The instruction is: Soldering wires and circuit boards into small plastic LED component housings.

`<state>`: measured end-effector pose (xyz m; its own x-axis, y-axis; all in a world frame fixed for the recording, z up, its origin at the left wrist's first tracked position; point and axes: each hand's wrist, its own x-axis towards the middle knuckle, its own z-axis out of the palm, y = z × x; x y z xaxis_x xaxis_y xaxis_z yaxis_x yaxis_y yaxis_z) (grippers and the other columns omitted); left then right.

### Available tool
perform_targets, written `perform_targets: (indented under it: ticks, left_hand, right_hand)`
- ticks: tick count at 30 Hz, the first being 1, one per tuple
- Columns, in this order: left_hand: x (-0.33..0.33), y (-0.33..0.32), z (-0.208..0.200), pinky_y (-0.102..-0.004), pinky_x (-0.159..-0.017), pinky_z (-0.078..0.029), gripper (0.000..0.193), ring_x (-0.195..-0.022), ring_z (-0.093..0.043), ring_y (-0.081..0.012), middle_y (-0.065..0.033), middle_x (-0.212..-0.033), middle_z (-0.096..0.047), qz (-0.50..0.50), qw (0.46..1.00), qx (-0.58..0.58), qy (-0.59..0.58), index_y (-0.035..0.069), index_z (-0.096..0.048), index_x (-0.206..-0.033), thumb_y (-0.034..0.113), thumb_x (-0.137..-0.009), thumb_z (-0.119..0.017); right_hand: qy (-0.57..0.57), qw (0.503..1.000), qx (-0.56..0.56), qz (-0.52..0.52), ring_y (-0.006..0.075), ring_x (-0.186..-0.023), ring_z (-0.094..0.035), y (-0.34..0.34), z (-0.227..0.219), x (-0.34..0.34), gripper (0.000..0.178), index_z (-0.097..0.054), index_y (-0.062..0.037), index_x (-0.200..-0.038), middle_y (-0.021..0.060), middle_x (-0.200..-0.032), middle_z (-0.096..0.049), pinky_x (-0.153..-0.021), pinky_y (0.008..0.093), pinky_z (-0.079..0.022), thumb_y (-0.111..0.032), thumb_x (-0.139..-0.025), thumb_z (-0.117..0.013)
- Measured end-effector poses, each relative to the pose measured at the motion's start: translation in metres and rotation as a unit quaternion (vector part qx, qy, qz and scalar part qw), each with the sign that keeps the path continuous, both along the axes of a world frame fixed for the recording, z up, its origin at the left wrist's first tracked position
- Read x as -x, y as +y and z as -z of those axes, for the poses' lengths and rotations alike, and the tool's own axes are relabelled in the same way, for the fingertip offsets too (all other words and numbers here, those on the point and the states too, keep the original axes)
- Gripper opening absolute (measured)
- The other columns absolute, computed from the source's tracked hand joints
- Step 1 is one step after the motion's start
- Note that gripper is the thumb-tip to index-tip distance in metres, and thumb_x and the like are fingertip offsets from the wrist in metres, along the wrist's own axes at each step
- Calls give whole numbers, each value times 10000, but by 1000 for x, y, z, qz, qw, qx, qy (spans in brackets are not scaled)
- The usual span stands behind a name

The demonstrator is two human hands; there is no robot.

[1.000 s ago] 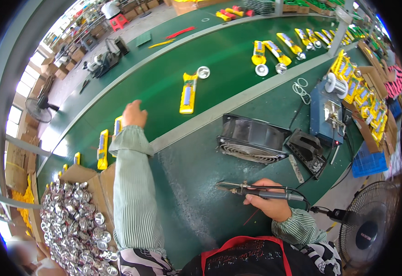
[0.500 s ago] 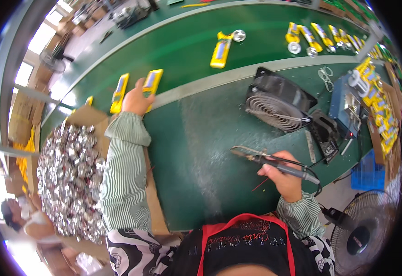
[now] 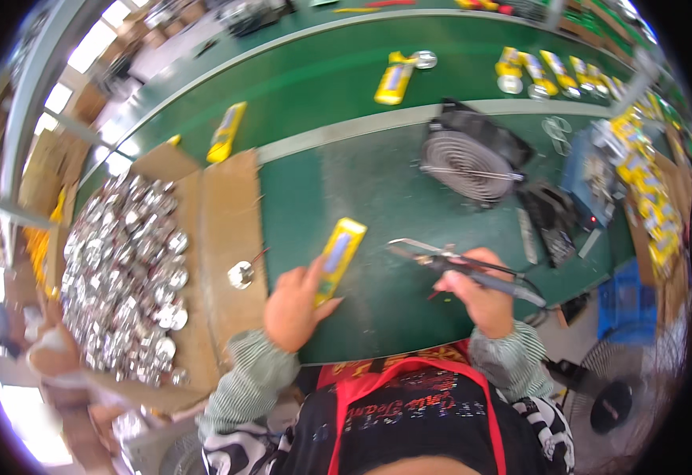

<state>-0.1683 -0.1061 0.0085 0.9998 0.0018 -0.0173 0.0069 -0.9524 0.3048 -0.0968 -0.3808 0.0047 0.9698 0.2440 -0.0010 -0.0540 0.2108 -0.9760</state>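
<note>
Currently, the left hand has its grip closed on the lower end of a yellow piece over the tabletop; contact with the surface cannot be told. The right hand grips the iron, its tip near the piece but apart. Step in hand, as judged: positioning the piece. Next move appears to call for a steady hold, fingers clear of the tip

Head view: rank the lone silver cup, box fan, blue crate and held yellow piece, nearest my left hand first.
1. Yellow piece, in left hand
2. Silver cup, left, on cardboard
3. Box fan, ahead right
4. Blue crate, far right
</note>
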Motion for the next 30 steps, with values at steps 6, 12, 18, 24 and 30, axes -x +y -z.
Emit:
perform_targets:
  ticks: [6, 12, 18, 24, 30]
  left_hand:
    - [6, 85, 6, -443, -791, -428, 318, -910, -516, -352, -142, -962, -575, -111, 965, -184, -150, 50, -594, -988, 140, -703, -700]
    - [0, 129, 44, -445, -710, -414, 142, -795, -523, -346, -146, -785, -574, -86, 992, -80, -33, 28, -555, -784, 114, -737, -658]
    - [12, 103, 24, -430, -651, -415, 144, -722, -534, -332, -153, -718, -564, -119, 986, -71, -89, 7, -534, -728, 107, -775, -627]
    - [34, 61, 8, -375, -646, -461, 82, -708, -585, -295, -146, -753, -601, -153, 973, 131, -112, 8, -633, -824, 84, -794, -632]
    - [28, 26, 6, -356, -636, -454, 74, -722, -578, -266, -118, -725, -601, -171, 963, 182, -106, 12, -637, -789, 82, -772, -651]
  right_hand:
    - [-33, 994, 44, -89, 107, -724, -618, 5, -8, 6, 188, -595, -2, -957, 54, -808, -642, -629, 258, -492, -117, -822, -657]
    - [-60, 993, 21, -95, 85, -715, -612, 4, -2, 19, 127, -587, -21, -923, 30, -781, -624, -621, 244, -481, -119, -843, -596]
    - [-51, 991, 22, -121, 88, -718, -613, 2, -4, 19, 140, -584, -17, -930, 33, -794, -627, -622, 248, -483, -125, -843, -608]
    - [-73, 990, 22, -117, 103, -739, -616, 19, -6, 13, 151, -584, 9, -938, 67, -821, -651, -650, 243, -501, -68, -822, -642]
    - [-20, 983, 69, -167, 152, -701, -649, 30, -5, 8, 146, -541, 33, -920, 115, -797, -654, -626, 266, -524, -7, -805, -621]
